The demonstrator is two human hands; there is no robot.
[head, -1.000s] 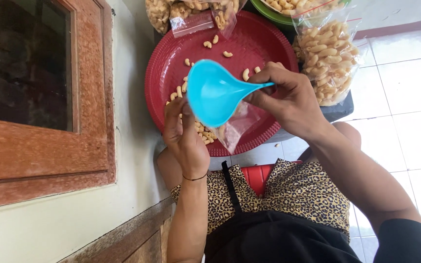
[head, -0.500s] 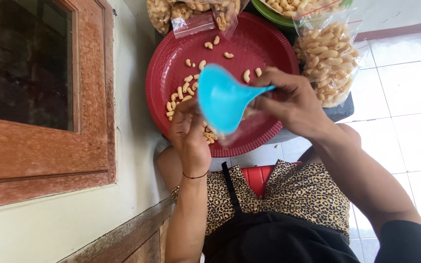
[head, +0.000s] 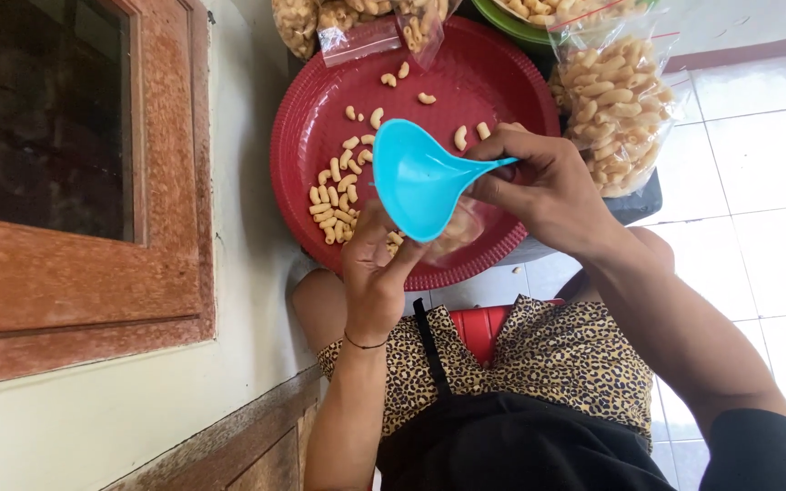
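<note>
A: Item one, blue funnel [head: 420,177]: tilted over the red tray [head: 493,77], its spout pinched in the right hand [head: 539,186], fingers closed round it

B: And the left hand [head: 377,273]?

A: Fingers curled up against the funnel's near rim, seemingly pinching the small clear bag [head: 458,227] beneath it. The grip itself I cannot make out

B: Item two, the macaroni?

A: Loose macaroni pieces [head: 334,195] lie scattered on the tray, thickest at its left side. Filled bags [head: 616,109] stand at the far right; more are cut off at the far edge, beside a green dish [head: 502,23]

B: Step in hand?

A: I judge it the seating of the spout in the bag's mouth. The next move calls for the mouth held wide and the funnel upright

B: Hidden?

A: The bag's opening and the spout tip, both behind the funnel and fingers
</note>
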